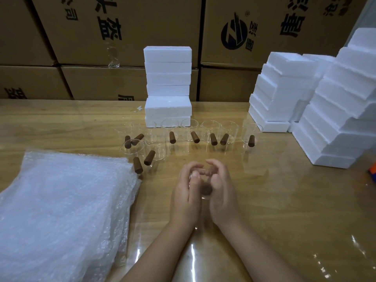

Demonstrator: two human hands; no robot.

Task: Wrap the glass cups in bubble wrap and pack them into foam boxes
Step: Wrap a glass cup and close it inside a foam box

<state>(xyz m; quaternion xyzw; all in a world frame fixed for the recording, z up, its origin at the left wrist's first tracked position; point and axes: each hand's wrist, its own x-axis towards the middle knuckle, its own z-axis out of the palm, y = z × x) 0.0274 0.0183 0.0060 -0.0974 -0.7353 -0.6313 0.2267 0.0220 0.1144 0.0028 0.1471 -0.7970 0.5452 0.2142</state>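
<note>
Both hands are curling round one glass cup (203,185) over the bench (274,200), left hand (186,197) and right hand (222,197) cupping its sides, its wooden handle (206,192) pointing back at me. I am seeing bubble wrap (65,210) lying leftward, nearer the left hand; foam boxes (168,86) beyond.

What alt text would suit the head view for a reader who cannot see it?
The left hand and right hand hold a glass cup with a brown handle at a wooden table. Bubble wrap lies piled to the left; more cups stand behind, with white foam boxes stacked beyond.
</note>
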